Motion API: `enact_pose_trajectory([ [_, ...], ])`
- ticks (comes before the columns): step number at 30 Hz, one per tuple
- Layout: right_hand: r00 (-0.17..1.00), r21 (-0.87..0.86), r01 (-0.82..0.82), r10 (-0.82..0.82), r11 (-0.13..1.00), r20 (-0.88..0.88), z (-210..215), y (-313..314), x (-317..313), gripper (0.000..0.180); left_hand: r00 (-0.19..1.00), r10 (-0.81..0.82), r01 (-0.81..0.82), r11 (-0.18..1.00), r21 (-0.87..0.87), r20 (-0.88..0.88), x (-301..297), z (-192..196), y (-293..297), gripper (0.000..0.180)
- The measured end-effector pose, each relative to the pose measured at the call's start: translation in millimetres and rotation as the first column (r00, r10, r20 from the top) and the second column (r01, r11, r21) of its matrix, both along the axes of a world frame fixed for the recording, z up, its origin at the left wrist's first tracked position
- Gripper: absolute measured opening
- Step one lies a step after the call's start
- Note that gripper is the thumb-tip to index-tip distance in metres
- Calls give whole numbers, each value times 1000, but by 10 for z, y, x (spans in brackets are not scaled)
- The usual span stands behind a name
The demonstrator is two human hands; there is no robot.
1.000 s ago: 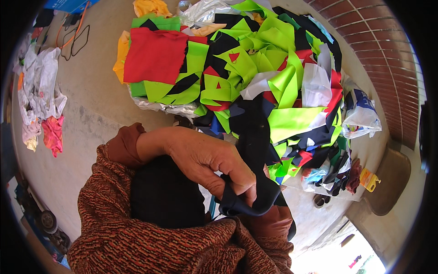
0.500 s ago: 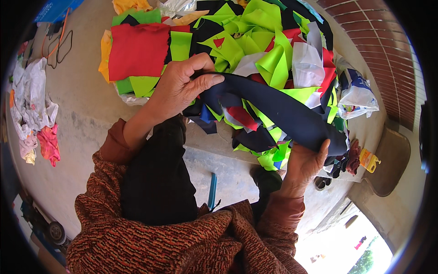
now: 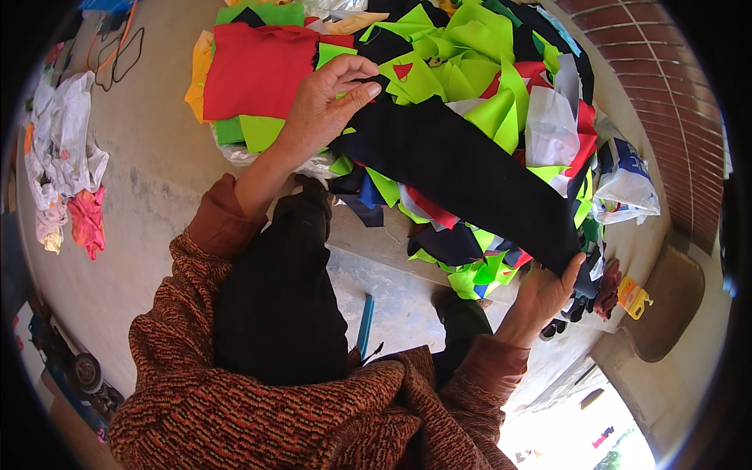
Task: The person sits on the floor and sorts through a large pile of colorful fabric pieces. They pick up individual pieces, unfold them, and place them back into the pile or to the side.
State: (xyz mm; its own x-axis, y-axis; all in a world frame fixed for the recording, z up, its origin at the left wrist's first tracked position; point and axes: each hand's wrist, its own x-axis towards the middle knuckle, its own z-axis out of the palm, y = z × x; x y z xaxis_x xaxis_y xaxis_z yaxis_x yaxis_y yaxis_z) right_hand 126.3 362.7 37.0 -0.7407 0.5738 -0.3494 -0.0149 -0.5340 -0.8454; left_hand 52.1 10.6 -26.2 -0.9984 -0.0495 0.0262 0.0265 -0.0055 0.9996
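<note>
A long strip of black fabric (image 3: pixel 470 168) stretches slantwise from upper left to lower right, over a heap of cloth scraps. My right hand (image 3: pixel 542 298) grips its lower right end, thumb on top and fingers beneath. At the upper left end is my left hand (image 3: pixel 333 102), its thumb and forefinger apart with a gap between them. That hand is right beside the fabric's edge; its other fingers are partly hidden. Under the strip lie lime-green scraps (image 3: pixel 492 117), with red, white and navy pieces among them. A flat red piece (image 3: pixel 254 72) rests to the left of my left hand.
At the right stand a white and blue plastic bag (image 3: pixel 627 184) and a yellow container (image 3: pixel 633 298), near a brick wall (image 3: pixel 642 70). Crumpled whitish plastic (image 3: pixel 66 133) and a pink cloth (image 3: pixel 88 222) lie on the left. A wheeled thing (image 3: pixel 88 372) stands at lower left.
The fabric strip has been spread wider and flatter. My left thumb and forefinger have parted from their pinch on its end. My right hand has shifted right and slightly down, still gripping.
</note>
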Motion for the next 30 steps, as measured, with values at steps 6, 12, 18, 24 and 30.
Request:
enact_pose_trajectory([
  [6,999,238,29,-38,971,33,110,-137,0,39,994,-22,21,1000,11,108,80,-81,-33,19],
  [12,978,180,-193,204,965,-41,244,-703,111,38,789,-609,548,759,-352,-85,270,122,445,67],
  [18,783,116,-587,598,802,-170,322,-1144,220,54,792,-599,476,729,-492,-121,530,40,824,83],
  [24,629,245,-742,775,624,-70,490,-1148,217,90,873,-366,286,920,270,322,393,-305,715,35],
  [30,647,230,-762,693,605,319,149,-824,445,50,764,-427,-146,616,774,484,326,-318,411,19],
])
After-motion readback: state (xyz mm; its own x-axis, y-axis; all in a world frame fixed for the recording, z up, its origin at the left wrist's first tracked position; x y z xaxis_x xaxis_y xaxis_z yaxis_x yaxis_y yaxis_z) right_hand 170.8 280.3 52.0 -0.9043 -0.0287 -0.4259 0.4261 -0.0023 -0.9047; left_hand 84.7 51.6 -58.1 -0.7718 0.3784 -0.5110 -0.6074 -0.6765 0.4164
